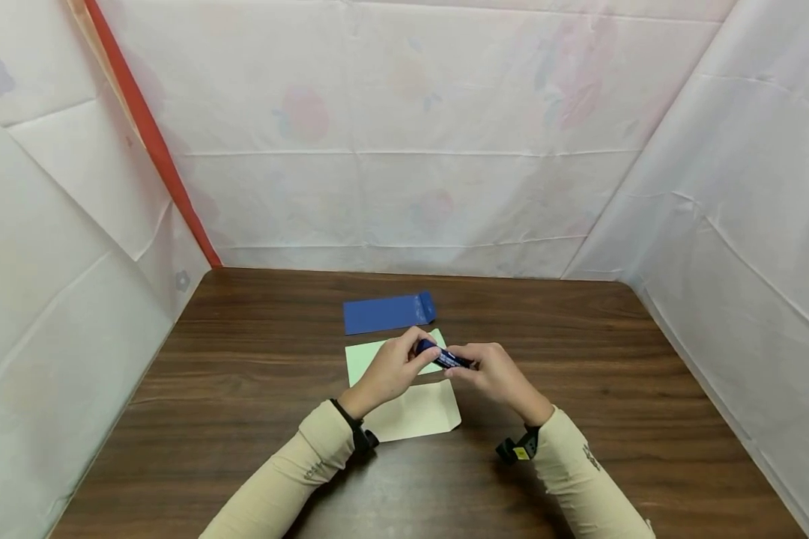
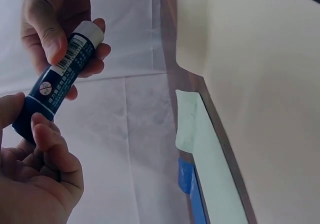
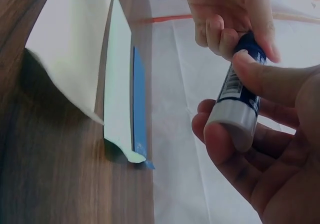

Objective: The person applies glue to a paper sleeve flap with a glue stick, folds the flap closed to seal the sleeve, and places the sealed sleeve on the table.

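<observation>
Between both hands is a dark blue glue stick [image 2: 62, 79] with a barcode label and a white base. My left hand [image 1: 392, 368] pinches its blue cap end between thumb and fingers. The right hand [image 1: 497, 374] grips the body near the white base [image 3: 234, 118], thumb lying along the label. Below the hands, a cream envelope [image 1: 414, 413] lies nearest me, its flap at the right. Behind it is a pale green envelope [image 1: 365, 358], partly covered by the left hand. A blue envelope [image 1: 380, 314] lies farthest back, its flap raised at the right.
The envelopes lie on a dark wood-grain table [image 1: 256, 359]. White patterned sheeting [image 1: 391, 150] hangs behind the table and along both sides, with a red strip [image 1: 151, 138] at the back left. Each wrist wears a black strap with a camera.
</observation>
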A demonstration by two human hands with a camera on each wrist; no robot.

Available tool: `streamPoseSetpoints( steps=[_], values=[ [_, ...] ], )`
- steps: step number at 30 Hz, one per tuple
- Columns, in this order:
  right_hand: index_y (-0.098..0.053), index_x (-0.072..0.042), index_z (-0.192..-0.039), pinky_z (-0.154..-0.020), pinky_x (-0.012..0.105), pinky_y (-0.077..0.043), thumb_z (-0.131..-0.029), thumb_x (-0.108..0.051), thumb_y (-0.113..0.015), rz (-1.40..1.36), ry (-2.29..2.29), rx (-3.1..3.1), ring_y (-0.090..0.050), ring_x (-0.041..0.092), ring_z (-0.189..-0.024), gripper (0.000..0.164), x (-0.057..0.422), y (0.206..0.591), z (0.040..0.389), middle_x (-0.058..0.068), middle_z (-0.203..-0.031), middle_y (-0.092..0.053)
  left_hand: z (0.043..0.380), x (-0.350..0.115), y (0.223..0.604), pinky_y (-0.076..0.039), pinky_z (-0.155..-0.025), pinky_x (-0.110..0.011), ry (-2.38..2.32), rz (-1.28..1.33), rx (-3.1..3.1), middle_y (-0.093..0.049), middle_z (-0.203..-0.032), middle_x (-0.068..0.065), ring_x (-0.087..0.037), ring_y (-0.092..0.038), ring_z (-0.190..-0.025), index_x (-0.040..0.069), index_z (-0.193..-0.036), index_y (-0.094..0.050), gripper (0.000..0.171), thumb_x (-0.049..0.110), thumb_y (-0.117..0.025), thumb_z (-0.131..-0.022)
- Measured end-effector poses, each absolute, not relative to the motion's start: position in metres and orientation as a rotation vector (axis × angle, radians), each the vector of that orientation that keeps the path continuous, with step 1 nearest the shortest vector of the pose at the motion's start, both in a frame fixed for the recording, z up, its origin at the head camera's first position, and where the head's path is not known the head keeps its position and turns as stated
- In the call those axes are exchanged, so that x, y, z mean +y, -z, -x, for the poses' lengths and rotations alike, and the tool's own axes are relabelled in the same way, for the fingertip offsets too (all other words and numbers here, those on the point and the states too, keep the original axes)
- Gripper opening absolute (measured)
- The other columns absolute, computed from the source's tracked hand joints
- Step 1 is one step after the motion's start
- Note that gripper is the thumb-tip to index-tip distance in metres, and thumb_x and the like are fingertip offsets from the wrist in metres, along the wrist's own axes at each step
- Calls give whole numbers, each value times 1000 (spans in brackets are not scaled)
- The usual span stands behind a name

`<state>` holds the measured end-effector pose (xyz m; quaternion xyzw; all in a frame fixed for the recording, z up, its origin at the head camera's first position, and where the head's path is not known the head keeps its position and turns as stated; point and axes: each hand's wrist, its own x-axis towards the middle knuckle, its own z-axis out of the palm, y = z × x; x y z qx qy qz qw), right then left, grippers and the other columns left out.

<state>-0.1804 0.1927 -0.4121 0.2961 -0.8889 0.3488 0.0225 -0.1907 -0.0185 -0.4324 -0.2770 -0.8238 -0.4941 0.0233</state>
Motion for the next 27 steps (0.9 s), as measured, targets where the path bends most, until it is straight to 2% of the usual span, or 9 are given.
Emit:
streamPoseSetpoints(
  steps=[6, 20, 27],
  values=[
    [-72, 0, -111, -50, 17, -40, -82, -11, -76, -920, -1051, -2649, -44, -1, -59, 31, 189, 411, 180, 6, -81, -70, 192, -19, 426, -32, -49, -20, 1557, 868, -2486, -49, -65, 1, -4, -36, -50, 10, -104, -60, 16, 25, -56, -100],
    [-72, 4, -109, -49, 17, -41, -77, -7, -79, -863, -1004, -2474, -43, -3, -58, 34, 191, 418, 172, 5, -73, -67, 186, -10, 413, -30, -50, -20, 1616, 769, -2543, -49, -66, -1, -8, -35, -52, 9, -106, -59, 18, 26, -56, -100],
    [-72, 3, -109, -52, 18, -48, -79, -11, -79, -799, -863, -2427, -56, 8, -60, 34, 183, 427, 169, 12, -84, -73, 188, -3, 417, -28, -48, -21, 1680, 528, -2591, -45, -63, 0, -11, -35, -49, 8, -104, -59, 26, 33, -53, -101]
  ],
)
